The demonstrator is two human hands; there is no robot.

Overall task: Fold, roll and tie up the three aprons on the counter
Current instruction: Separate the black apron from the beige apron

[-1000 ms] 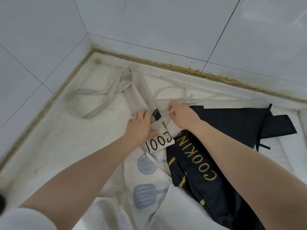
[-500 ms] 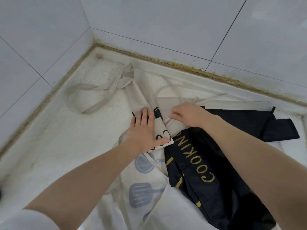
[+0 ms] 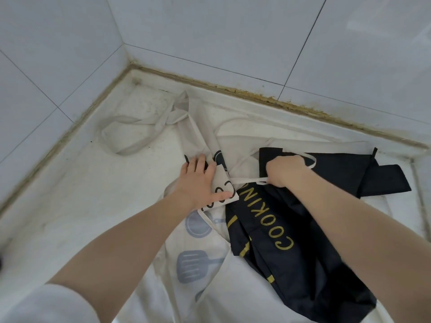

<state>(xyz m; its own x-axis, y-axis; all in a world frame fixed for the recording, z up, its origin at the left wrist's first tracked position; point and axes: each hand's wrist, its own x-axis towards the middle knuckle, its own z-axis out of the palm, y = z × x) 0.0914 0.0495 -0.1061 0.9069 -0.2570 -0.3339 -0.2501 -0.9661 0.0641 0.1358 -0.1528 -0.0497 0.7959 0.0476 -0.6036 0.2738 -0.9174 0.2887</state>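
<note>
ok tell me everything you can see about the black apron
The black apron is dark, thin-looking fabric with COOKING printed on it in yellow letters, plus a few short yellow marks. It lies crumpled and partly folded on the white counter, right of the cream apron with grey utensil prints and overlapping it. A black strap end pokes up at its far right corner. The right hand, gripping a cream tie strap, hovers over its upper edge.
</note>
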